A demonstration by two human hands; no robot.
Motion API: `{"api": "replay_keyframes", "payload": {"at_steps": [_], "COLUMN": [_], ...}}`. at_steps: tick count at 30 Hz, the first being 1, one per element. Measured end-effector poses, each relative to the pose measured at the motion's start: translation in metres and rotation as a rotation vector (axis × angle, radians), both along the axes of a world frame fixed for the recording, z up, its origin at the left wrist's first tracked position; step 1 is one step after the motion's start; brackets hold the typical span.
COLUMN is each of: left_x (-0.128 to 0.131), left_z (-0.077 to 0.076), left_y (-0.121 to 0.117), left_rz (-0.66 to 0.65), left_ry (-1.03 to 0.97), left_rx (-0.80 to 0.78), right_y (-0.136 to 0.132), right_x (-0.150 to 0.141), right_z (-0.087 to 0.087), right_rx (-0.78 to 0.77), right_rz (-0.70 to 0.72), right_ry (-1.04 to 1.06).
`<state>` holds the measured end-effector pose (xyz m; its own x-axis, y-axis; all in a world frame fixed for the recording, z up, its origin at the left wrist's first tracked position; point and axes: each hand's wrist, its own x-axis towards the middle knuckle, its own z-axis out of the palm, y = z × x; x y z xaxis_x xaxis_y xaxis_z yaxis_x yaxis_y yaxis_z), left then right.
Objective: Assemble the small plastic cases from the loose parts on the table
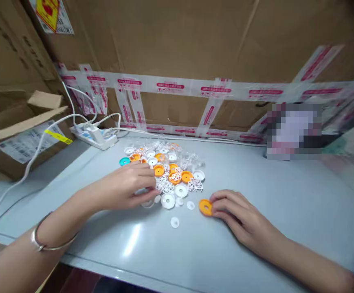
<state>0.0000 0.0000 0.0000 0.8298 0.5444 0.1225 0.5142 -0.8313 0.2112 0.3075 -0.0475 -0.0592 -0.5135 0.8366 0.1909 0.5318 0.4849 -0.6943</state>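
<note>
My right hand (238, 213) pinches the edge of an orange plastic disc (205, 207) with a hole in its middle, at the right of a pile of small parts. Over the left side of this pile, my left hand (130, 183) has its fingers curled, thumb and fingertips close together by white openwork pieces (166, 186); what they grip, if anything, is hidden. White ring-shaped discs (168, 200), more orange discs (187, 176) and a teal disc (124, 161) lie around it. Small translucent round pieces (174, 222) lie between my hands.
A white power strip (99, 138) with plugs and cables stands at the back left, beside an open cardboard box (24, 142). Large taped cartons (177, 40) wall off the table's (240, 162) back edge. A blurred-out object (293, 130) leans at the back right.
</note>
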Motion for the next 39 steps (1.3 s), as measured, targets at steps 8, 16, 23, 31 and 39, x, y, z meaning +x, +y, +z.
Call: {"api": "replay_keyframes", "payload": {"at_steps": [8, 16, 23, 31, 39], "left_x": [0.002, 0.006, 0.012, 0.018, 0.011], "left_z": [-0.006, -0.006, -0.008, -0.011, -0.006], "left_y": [0.000, -0.003, -0.007, -0.015, -0.011], "left_rz": [-0.019, -0.020, -0.071, -0.135, -0.079], "left_ry": [-0.016, 0.003, -0.008, 0.012, 0.051], "left_rx": [0.007, 0.001, 0.024, -0.003, -0.035], "right_y": [0.005, 0.006, 0.001, 0.013, 0.016], "right_x": [-0.005, 0.004, -0.002, -0.009, -0.009], "right_z": [0.016, 0.015, 0.001, -0.001, -0.003], "right_rx": [-0.645, -0.430, 0.221, 0.255, 0.276], "right_rz": [-0.338, -0.338, -0.051, -0.088, -0.105], "right_ry": [0.740, 0.530, -0.067, -0.110, -0.114]}}
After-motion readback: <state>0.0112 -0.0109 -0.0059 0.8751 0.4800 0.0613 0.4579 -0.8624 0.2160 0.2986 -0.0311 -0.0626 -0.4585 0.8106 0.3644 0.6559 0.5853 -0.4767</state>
